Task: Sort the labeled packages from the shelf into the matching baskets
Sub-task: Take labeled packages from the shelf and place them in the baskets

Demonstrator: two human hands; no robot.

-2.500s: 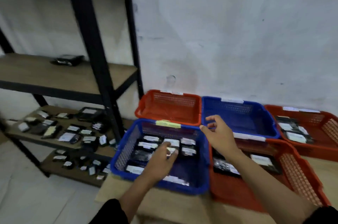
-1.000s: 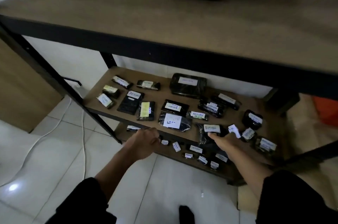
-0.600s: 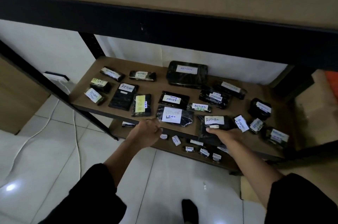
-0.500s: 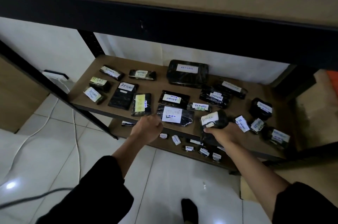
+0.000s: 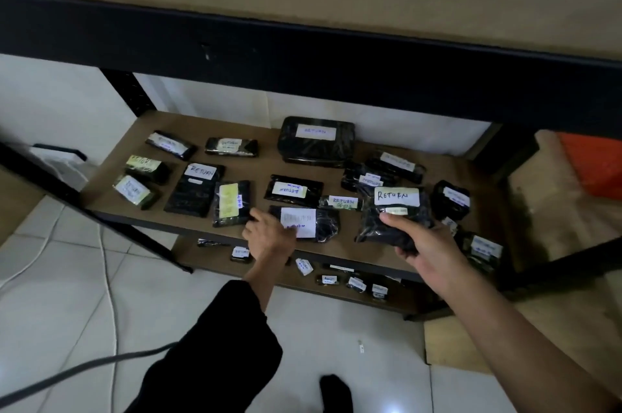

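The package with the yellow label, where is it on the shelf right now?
In the head view, the package with the yellow label lies flat near the shelf's front edge, left of centre, just left of the left hand.

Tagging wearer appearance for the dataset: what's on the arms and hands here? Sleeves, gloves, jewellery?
Both hands are bare: no gloves, rings or watch visible on the left hand or right hand. The left arm has a loose black sleeve pushed up the forearm. The right forearm is uncovered as far as the frame shows.
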